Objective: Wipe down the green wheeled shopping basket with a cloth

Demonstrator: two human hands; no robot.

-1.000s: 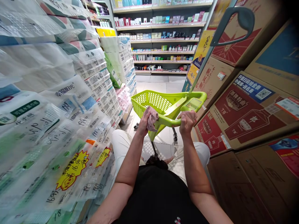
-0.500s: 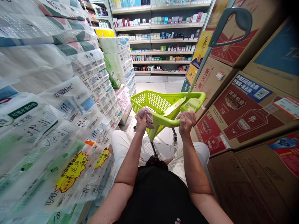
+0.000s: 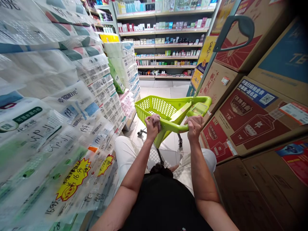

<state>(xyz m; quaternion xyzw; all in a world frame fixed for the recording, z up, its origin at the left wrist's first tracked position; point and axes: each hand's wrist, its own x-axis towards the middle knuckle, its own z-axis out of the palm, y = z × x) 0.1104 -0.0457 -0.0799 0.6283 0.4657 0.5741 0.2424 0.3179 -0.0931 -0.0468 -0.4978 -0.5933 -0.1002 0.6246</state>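
Observation:
A lime-green plastic shopping cart stands right in front of my legs, its mesh basket turned away to the left. My left hand is closed around a crumpled pinkish-grey cloth, which lies against the left part of the cart's handle bar. Fingers hide most of the cloth. At the right end of the bar, my right hand is wrapped around the handle, beside a green panel on the cart.
Packs of paper tissue are piled high along the left. Cardboard cartons form a wall at the right, with a grey looped handle on a pole before them. Stocked shelves stand ahead beyond the tiled floor.
My left hand has shifted slightly right and bunched the cloth against the handle bar, so less cloth shows. My right hand has moved slightly right and stays on the handle.

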